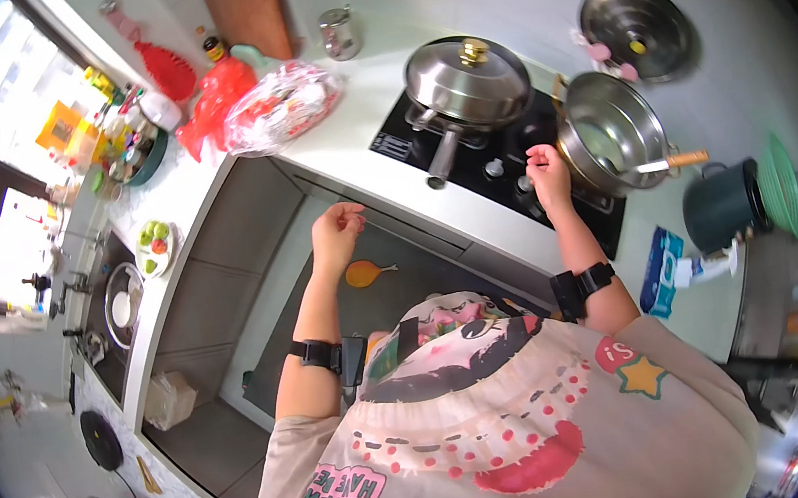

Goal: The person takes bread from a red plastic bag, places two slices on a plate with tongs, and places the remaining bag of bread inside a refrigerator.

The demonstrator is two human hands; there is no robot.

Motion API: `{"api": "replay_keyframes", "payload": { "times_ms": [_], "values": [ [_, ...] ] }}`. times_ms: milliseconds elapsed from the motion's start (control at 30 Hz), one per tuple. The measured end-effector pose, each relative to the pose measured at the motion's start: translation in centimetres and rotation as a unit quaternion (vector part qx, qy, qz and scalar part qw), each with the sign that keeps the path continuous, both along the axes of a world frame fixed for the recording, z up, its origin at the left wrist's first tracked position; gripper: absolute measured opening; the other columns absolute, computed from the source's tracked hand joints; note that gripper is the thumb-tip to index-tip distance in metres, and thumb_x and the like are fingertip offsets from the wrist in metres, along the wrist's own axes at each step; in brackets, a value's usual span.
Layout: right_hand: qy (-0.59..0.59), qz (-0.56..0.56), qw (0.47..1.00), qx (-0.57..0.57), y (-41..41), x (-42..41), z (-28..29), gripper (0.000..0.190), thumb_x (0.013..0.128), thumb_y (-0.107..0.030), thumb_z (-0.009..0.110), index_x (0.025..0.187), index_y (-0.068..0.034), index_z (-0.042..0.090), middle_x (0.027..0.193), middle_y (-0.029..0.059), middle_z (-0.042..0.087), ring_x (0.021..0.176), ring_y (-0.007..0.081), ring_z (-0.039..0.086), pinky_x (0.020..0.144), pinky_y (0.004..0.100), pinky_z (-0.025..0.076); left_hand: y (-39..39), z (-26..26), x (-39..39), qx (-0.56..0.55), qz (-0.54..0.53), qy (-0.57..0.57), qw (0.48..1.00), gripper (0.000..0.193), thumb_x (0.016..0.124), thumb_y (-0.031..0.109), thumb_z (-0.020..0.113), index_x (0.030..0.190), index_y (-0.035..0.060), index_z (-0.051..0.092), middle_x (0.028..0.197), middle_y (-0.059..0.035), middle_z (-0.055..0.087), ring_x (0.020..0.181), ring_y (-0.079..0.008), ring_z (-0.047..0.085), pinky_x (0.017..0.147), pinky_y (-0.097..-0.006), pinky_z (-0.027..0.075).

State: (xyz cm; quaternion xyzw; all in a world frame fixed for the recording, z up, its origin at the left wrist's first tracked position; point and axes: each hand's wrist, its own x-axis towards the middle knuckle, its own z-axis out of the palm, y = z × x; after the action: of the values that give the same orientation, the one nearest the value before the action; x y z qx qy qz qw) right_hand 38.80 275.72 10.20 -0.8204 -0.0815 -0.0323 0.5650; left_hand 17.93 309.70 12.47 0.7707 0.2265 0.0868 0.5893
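My left hand [338, 230] hovers in front of the counter edge, fingers loosely bent, with nothing visible in it. My right hand [548, 173] is over the front of the black gas stove [462, 154], its fingertips close beside a control knob [525, 184]. Whether they touch that knob is hidden. A second knob [493, 168] lies to its left. On the left burner sits a lidded steel frying pan [458, 94], its handle [444, 160] pointing towards me. Right of my right hand stands an uncovered steel pot [612, 119], with a wooden-handled utensil [686, 158] across its rim.
A steel lid [635, 29] hangs on the wall. Right of the stove are a dark green canister [722, 203] and a blue wipes packet [663, 271]. Plastic bags [285, 105] lie on the left counter, near a plate of fruit [157, 247] and the sink [101, 326].
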Motion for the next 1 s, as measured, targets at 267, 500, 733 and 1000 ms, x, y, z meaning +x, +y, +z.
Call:
{"api": "replay_keyframes", "payload": {
  "times_ms": [267,500,733,1000],
  "values": [
    [0.062,0.056,0.995,0.062,9.6,3.3,2.4,0.021,0.079,0.005,0.053,0.096,-0.005,0.059,0.080,0.0008,0.054,0.066,0.0076,0.053,0.057,0.0209,0.044,10.5,-2.0,2.4,0.139,0.066,0.038,0.987,0.033,0.076,0.001,0.060,0.109,-0.0016,0.061,0.093,-0.0113,0.065,0.083,-0.0202,0.065,0.075,-0.0318,0.052],
    [0.076,0.065,0.992,0.076,18.3,1.6,4.7,0.019,0.081,0.006,0.052,0.096,-0.003,0.058,0.081,0.0017,0.059,0.067,0.0063,0.053,0.060,0.0197,0.044,21.0,-2.6,8.1,0.290,0.068,-0.001,0.955,0.073,0.077,0.009,0.067,0.141,0.0043,0.033,0.136,-0.0223,0.044,0.127,-0.0382,0.042,0.106,-0.0420,0.036],
    [0.110,0.027,0.992,0.064,24.8,-1.5,4.3,0.018,0.081,0.008,0.051,0.095,-0.002,0.058,0.081,0.0023,0.060,0.067,0.0066,0.054,0.060,0.0197,0.043,28.1,-4.1,15.0,0.389,-0.064,-0.026,0.919,0.061,0.079,0.020,0.068,0.136,0.0134,0.046,0.142,-0.0080,0.045,0.133,-0.0254,0.039,0.109,-0.0391,0.033],
    [0.214,0.063,0.973,0.054,26.6,-5.9,-0.7,0.016,0.080,0.007,0.050,0.090,-0.004,0.057,0.076,0.0003,0.058,0.064,0.0062,0.052,0.059,0.0202,0.043,31.4,-9.1,17.9,0.301,0.025,0.032,0.953,0.027,0.086,0.032,0.061,0.092,0.0072,0.067,0.076,-0.0185,0.065,0.075,-0.0384,0.062,0.068,-0.0482,0.047]
  ]
}}
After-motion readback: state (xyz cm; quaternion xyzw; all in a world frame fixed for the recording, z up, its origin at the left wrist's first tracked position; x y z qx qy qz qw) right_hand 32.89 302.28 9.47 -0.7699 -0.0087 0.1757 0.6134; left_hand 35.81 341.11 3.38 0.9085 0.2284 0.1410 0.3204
